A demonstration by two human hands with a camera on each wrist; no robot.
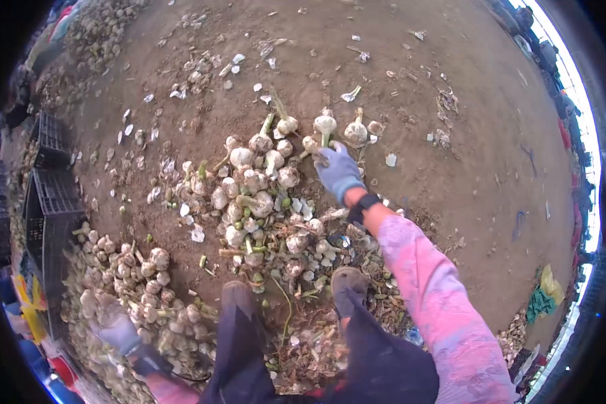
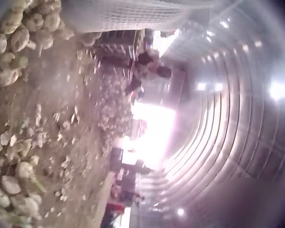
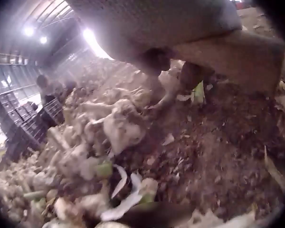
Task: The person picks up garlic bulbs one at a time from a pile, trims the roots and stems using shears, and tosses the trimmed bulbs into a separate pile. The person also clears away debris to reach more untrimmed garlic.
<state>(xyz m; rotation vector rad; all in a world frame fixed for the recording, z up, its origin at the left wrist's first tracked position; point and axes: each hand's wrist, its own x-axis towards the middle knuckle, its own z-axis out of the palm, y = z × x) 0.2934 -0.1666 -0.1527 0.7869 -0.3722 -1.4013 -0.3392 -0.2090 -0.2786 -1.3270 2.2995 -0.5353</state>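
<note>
My right hand (image 1: 339, 172), in a grey glove, reaches down at the upper edge of a heap of garlic. Its fingers are at the green stem of a white garlic bulb (image 1: 325, 124) and appear to pinch it; the fingertips are partly hidden. Another bulb (image 1: 310, 143) lies just left of these fingers. Blurred, my gloved left hand (image 1: 120, 333) hovers over a second garlic pile (image 1: 182, 320) at lower left, with no bulb visible in its grasp. The left wrist view shows the pale glove (image 2: 128, 14) along its top; the right glove (image 3: 166, 28) fills the top of the right wrist view.
Between my shoes (image 1: 349, 289) and the right hand lies the main garlic heap (image 1: 256, 182), with stems and peelings. Black plastic crates (image 1: 54, 192) stand at the left. Bits of skin litter the earth floor (image 1: 464, 202). A green and yellow bag (image 1: 542, 303) lies far right.
</note>
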